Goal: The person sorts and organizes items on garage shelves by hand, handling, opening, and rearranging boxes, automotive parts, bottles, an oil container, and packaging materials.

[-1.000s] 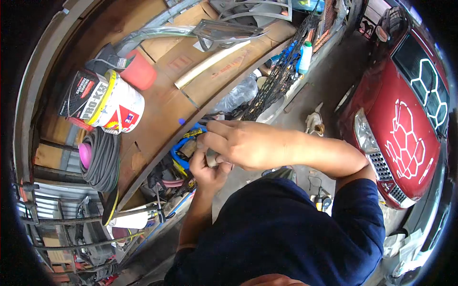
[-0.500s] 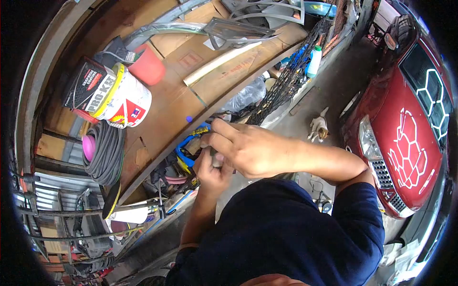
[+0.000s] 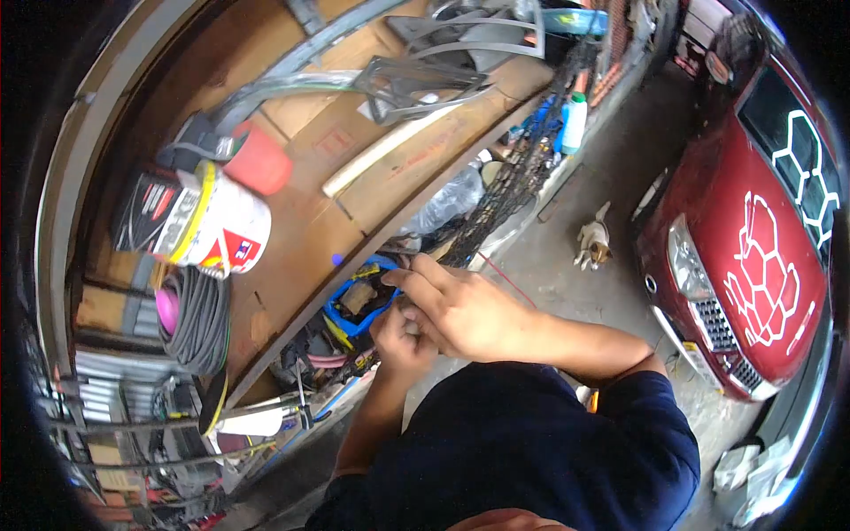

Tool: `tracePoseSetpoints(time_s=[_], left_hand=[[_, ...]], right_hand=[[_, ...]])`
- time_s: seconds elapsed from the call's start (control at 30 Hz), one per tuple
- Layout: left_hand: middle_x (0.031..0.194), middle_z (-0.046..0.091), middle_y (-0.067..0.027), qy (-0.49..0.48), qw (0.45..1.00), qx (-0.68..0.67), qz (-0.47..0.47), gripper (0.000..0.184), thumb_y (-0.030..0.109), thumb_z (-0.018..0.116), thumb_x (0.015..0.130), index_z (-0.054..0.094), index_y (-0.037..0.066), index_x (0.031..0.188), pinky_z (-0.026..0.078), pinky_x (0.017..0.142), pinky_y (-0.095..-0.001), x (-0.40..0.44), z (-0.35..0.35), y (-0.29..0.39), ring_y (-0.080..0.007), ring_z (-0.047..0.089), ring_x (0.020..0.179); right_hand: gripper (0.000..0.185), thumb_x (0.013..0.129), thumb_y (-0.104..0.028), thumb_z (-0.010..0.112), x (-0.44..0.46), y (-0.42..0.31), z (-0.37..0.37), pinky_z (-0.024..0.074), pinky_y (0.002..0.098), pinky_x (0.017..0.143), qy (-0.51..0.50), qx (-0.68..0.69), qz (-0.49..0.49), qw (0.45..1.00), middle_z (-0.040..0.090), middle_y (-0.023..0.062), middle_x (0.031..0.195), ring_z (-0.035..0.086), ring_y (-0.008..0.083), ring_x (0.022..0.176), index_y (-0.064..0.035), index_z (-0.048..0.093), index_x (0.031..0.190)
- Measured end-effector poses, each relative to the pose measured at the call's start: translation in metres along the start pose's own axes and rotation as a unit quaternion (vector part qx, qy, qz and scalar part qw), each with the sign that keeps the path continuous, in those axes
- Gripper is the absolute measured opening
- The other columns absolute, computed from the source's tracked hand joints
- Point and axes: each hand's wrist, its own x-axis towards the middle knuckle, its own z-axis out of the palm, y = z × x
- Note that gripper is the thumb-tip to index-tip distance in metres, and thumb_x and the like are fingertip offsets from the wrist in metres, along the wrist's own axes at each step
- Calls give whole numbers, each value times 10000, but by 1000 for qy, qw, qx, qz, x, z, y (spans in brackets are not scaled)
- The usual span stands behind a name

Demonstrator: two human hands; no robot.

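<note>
Two-handed work: left hand [image 3: 400, 349] curled round small pale piece [image 3: 411, 327] | right hand [image 3: 462, 305] bent over, fingers' hold unclear | next likely needs steadiness

Between the left hand [image 3: 398, 350] and the right hand [image 3: 478, 310], a small, pale, rounded object [image 3: 411, 327] is lying mostly hidden behind fingers, too blurred to identify. Just left of the right hand, whose fingertips are covering part of its rim, a blue plastic bin [image 3: 358, 327] is holding indistinct contents. Farther left of both hands, a white plastic bucket with a yellow rim [image 3: 239, 223] is showing smeared lettering. Well right of the right hand, a glossy red car with white hexagonal outlines [image 3: 708, 221] is disappearing into the view's dark border.
</note>
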Motion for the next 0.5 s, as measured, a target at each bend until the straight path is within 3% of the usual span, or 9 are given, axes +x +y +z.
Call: tracePoseSetpoints(time_s=[0.03,0.07,0.13,0.17,0.2,0.27,0.33,0.4,0.5], left_hand=[[964,703,-163,-1,998,-51,-30,363,254,737,926,649,-55,1095,542,754,-380,1,5,2,-289,680,851],[1078,704,-118,-5,993,-101,-61,322,215,673,984,631,-72,1124,534,855,-337,2,9,3,-171,651,970],[1088,703,-124,16,966,-207,-157,325,218,637,1023,617,-75,1165,534,867,-329,9,18,2,-163,654,970],[1055,697,-118,35,974,-183,-130,353,276,604,1063,613,-66,1149,531,826,-320,17,26,-4,-160,646,914],[1032,681,-110,19,979,-171,-107,422,369,538,1104,563,-44,1190,515,792,-319,23,30,-12,-171,627,878],[1025,665,-109,46,968,-214,-124,449,414,462,1129,496,-20,1238,501,793,-326,32,53,-6,-171,610,882],[1039,659,-120,12,961,-217,-171,429,399,423,1144,440,-7,1281,493,839,-337,35,67,-2,-175,603,918],[1026,658,-116,5,953,-222,-207,382,367,432,1146,506,-2,1210,488,867,-342,45,84,3,-174,599,924],[1049,674,-119,-35,926,-277,-253,351,330,448,1145,583,6,1152,509,888,-352,53,97,-2,-179,624,943]], right_hand=[[551,957,-156,678,-5,1,-6,573,440,815,-25,53,61,996,550,202,1129,667,384,985,42,479,1431],[588,964,-181,683,-14,7,-8,556,441,856,17,107,74,991,551,208,1154,649,380,1028,41,455,1458],[664,979,-230,693,-35,28,4,521,443,936,104,214,94,967,553,220,1206,612,373,1113,39,405,1513],[750,990,-346,697,-47,43,20,474,477,1022,148,205,73,965,526,258,1247,565,425,1154,11,359,1557],[748,988,-344,703,-58,51,27,469,478,1034,128,222,96,962,525,266,1282,565,430,1179,8,364,1553],[744,982,-340,715,-81,61,40,460,482,1058,88,263,144,950,524,283,1353,564,441,1230,4,373,1546],[751,969,-318,740,-92,72,50,491,489,1027,111,305,166,931,586,315,1332,607,465,1236,28,379,1528],[749,965,-302,746,-104,83,48,513,487,1002,83,335,230,910,627,325,1283,638,473,1201,40,378,1521],[723,974,-317,736,-109,106,20,539,484,953,16,330,245,911,657,332,1220,670,474,1129,51,398,1496]])
